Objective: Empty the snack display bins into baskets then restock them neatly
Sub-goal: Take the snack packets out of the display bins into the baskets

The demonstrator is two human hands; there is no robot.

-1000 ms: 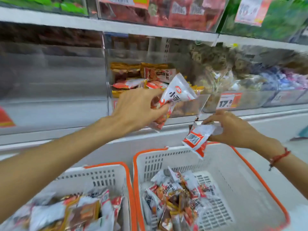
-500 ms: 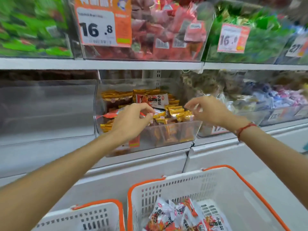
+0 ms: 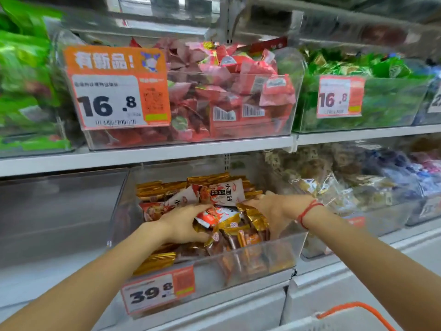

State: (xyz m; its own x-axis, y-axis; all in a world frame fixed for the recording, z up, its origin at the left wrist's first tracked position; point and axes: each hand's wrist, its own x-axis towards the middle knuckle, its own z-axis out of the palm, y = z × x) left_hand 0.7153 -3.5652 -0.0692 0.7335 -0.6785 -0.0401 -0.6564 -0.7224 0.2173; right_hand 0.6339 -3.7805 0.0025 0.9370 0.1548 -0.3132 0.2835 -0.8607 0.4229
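As we reached into the clear bin (image 3: 238, 261), both hands (image 3: 183, 225) cupped the packets (image 3: 214, 217), left gripping a white-red one, right hand (image 3: 274, 211) curled round gold ones.

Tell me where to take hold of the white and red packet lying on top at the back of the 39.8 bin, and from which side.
Take the white and red packet by its upper right corner, coming from above and the right. It lies flat and face up on the gold packets, its lower edge tucked behind both hands, so that corner is free. A pinch grip by the right hand seems simplest.
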